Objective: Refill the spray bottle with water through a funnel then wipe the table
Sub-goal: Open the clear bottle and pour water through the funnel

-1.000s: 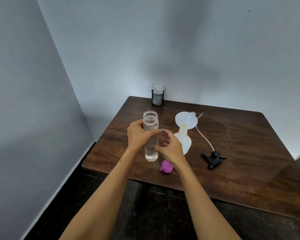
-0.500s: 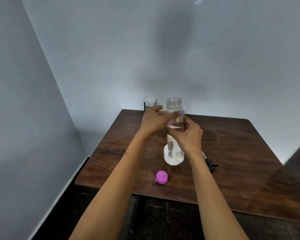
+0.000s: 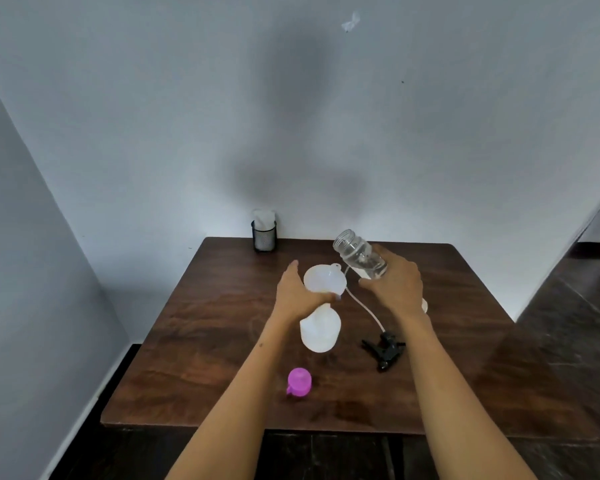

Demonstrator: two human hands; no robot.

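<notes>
water bottle (image 3: 361, 258) now tilted over funnel (image 3: 321, 278) | right grip (image 3: 397, 285) holds it | left grip (image 3: 297, 292) holds spray bottle (image 3: 321, 332)

Spray bottle neck (image 3: 321, 327): hidden behind the left hand (image 3: 297, 294), which wraps it just under the funnel (image 3: 323, 279).
Water bottle (image 3: 361, 258): lower half covered by the right hand (image 3: 395, 289); water level too faint to read.
Mesh cup (image 3: 264, 234): white contents blurred, not identifiable.
Both forearms: cut off by the bottom edge.
Wall mark (image 3: 350, 23): too small to tell.
</notes>
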